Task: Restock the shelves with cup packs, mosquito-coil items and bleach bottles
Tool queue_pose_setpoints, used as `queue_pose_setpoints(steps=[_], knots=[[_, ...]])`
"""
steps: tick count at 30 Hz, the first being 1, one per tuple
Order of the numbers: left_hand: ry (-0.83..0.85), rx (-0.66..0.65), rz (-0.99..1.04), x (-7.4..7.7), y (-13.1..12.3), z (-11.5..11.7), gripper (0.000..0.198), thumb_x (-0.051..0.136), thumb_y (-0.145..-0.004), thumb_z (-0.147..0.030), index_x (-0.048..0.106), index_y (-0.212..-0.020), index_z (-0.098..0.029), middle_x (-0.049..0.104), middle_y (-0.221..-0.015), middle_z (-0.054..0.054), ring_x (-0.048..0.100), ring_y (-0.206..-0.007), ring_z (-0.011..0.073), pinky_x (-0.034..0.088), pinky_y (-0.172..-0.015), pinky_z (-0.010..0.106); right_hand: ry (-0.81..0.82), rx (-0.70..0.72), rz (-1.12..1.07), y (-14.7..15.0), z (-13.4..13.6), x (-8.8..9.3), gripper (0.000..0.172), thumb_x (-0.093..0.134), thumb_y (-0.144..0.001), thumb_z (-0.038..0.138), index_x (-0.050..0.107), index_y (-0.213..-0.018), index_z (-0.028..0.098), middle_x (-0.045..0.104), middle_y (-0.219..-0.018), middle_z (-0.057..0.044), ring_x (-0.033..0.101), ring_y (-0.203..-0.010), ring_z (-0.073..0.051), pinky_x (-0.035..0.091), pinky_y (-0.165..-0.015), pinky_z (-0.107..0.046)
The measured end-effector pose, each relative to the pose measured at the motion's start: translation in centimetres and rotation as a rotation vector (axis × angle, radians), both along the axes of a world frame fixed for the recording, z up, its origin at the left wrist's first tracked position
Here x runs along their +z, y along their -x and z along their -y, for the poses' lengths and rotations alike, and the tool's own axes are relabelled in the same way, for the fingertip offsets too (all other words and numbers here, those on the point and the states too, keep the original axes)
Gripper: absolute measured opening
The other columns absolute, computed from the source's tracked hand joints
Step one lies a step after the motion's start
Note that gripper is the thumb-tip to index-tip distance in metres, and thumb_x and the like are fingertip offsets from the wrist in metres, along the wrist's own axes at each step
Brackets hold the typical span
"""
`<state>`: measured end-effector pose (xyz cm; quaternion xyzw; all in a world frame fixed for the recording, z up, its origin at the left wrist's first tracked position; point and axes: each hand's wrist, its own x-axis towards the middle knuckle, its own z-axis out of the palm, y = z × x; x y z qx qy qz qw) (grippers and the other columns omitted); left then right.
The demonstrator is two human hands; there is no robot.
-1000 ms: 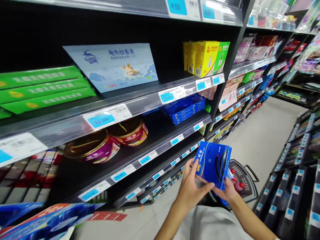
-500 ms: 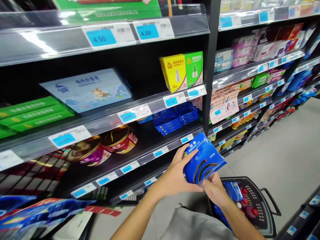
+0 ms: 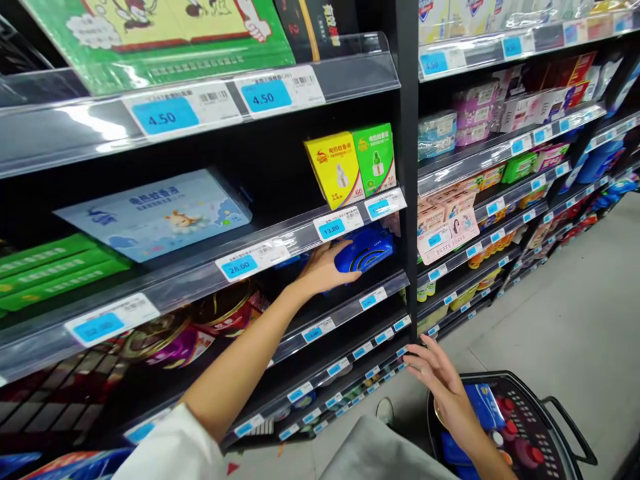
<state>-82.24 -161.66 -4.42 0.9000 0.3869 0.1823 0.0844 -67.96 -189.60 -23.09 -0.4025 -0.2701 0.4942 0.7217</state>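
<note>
My left hand [image 3: 327, 268] reaches into the lower shelf, closed round a blue mosquito coil pack [image 3: 370, 250] with a dark spiral printed on its front. The pack is tilted, just under the shelf edge above it, and hides most of the blue packs behind. My fingers cover its left end. Lower down, my right hand [image 3: 443, 380] hovers in the air near the shopping basket [image 3: 505, 381], its fingers spread and holding nothing.
Red-capped bottles [image 3: 530, 453] and a blue pack [image 3: 485, 403] lie in the basket. A yellow box [image 3: 336, 170] and a green box [image 3: 375, 157] stand on the shelf above. Round tins [image 3: 175, 343] sit left of my forearm. A black upright [image 3: 407, 133] divides the shelving.
My left hand has carried the blue mosquito coil pack up and away from me, into the shelf. My right hand has let go of it and opened, lower right.
</note>
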Motion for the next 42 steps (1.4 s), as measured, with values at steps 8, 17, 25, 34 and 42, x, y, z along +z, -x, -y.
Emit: queue_pose_setpoints(steps=[8, 17, 25, 34, 42], knots=[[0.118, -0.15, -0.036, -1.4, -2.8, -6.4, 0.086, 0.072, -0.075, -0.062, 0.051, -0.148, -0.022, 0.05, -0.155, 0.011, 0.044, -0.143, 0.035, 0.032, -0.121, 0.045, 0.127, -0.137, -0.012, -0.9, 1.9, -3.2, 0.057, 0.077, -0.082, 0.058, 0.063, -0.13, 0.033, 0.069, -0.126, -0.012, 0.067, -0.114, -0.033, 0.051, -0.103, -0.056], [0.14, -0.196, -0.016, -1.7, -4.5, -9.3, 0.076, 0.061, -0.081, -0.07, 0.06, -0.139, -0.021, 0.056, -0.15, 0.011, 0.04, -0.146, 0.0367, 0.023, -0.125, 0.052, 0.139, -0.163, 0.016, -0.8, 2.0, -3.7, 0.056, 0.079, -0.078, 0.061, 0.07, -0.124, 0.031, 0.072, -0.12, -0.013, 0.069, -0.109, -0.034, 0.053, -0.101, -0.058], [0.181, -0.244, -0.044, -1.1, -4.5, -10.0, 0.078, 0.055, -0.08, -0.076, 0.061, -0.134, -0.02, 0.065, -0.138, 0.013, 0.048, -0.14, 0.0374, 0.032, -0.12, 0.051, 0.133, -0.153, 0.021, -1.0, 1.8, -3.8, 0.054, 0.081, -0.076, 0.062, 0.073, -0.119, 0.03, 0.074, -0.115, -0.013, 0.07, -0.106, -0.033, 0.053, -0.101, -0.058], [0.071, -0.219, -0.057, -1.6, -5.0, -9.7, 0.072, 0.052, -0.088, -0.069, 0.059, -0.138, -0.019, 0.061, -0.144, 0.013, 0.047, -0.141, 0.0342, 0.026, -0.122, 0.05, 0.164, -0.158, 0.034, -1.4, 2.6, -4.7, 0.052, 0.08, -0.077, 0.061, 0.074, -0.119, 0.03, 0.074, -0.114, -0.012, 0.07, -0.106, -0.032, 0.054, -0.1, -0.055], [-0.108, -0.019, -0.022, -2.5, -5.1, -6.6, 0.045, 0.062, -0.095, -0.042, 0.065, -0.133, -0.019, 0.065, -0.138, 0.012, 0.054, -0.133, 0.0334, 0.037, -0.116, 0.046, 0.233, -0.13, 0.054, -1.7, 3.3, -6.0, 0.055, 0.081, -0.075, 0.062, 0.073, -0.118, 0.028, 0.075, -0.113, -0.012, 0.07, -0.105, -0.033, 0.055, -0.096, -0.051]])
